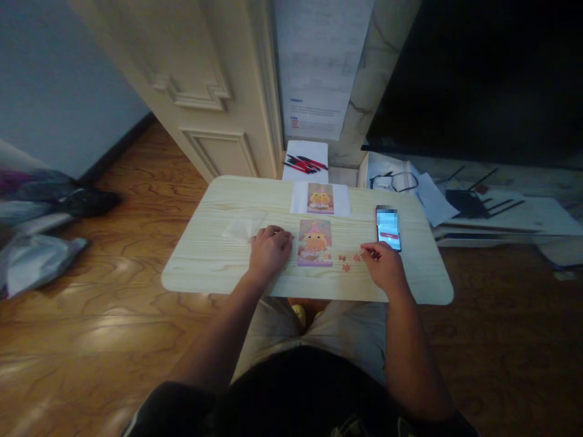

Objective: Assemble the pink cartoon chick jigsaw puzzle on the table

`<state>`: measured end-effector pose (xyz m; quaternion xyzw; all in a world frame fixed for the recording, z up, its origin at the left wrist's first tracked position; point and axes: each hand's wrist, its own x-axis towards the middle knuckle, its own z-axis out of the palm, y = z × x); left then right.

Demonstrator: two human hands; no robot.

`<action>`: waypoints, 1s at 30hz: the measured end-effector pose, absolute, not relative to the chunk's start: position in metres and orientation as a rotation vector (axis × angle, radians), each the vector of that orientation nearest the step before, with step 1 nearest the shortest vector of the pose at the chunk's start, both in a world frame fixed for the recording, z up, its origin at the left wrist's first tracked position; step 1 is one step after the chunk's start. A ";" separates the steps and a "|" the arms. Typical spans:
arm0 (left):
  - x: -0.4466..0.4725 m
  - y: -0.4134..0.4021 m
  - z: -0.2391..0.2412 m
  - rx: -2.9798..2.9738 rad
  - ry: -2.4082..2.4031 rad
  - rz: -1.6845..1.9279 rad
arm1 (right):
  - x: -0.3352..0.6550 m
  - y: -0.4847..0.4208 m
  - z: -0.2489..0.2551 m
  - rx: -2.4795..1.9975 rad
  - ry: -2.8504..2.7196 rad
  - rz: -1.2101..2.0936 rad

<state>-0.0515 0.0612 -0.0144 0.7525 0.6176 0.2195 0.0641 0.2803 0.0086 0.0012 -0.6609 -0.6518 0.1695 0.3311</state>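
A nearly whole jigsaw puzzle point(314, 240) with a yellow cartoon figure in a pink party hat lies flat on the light wood-grain table point(204, 267). Several loose puzzle pieces point(346, 267) are scattered to its right. My left hand point(272, 249) rests palm down on the tabletop just left of the puzzle, its fingers loosely bent and apart from the picture. Over by the loose pieces, my right hand point(382, 261) has thumb and forefinger pinched at a small puzzle piece point(363, 250). Behind the puzzle lies a white sheet with a matching printed picture point(320, 198).
A lit phone point(388, 227) lies just beyond my right hand. Clear plastic point(241, 229) is left of my left hand. Past the far edge are red and black pens point(305, 164) on white paper, glasses point(401, 181) and a black router point(469, 203).
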 end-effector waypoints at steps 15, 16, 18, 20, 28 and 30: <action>-0.034 0.044 -0.012 2.345 1.656 0.746 | 0.288 0.000 0.002 -1.779 -1.783 0.456; -0.031 0.042 -0.012 2.361 1.604 0.746 | 0.290 0.000 0.002 -1.806 -1.776 0.433; -0.027 0.039 -0.012 2.378 1.539 0.742 | 0.291 0.001 0.001 -1.833 -1.794 0.442; -0.026 0.038 -0.013 2.374 1.517 0.740 | 0.290 0.001 -0.001 -1.826 -1.825 0.465; -0.030 0.039 -0.013 2.365 1.468 0.722 | 0.275 0.006 -0.005 -1.776 -1.830 0.520; -0.029 0.038 -0.012 2.367 1.460 0.723 | 0.265 0.008 -0.004 -1.734 -1.859 0.571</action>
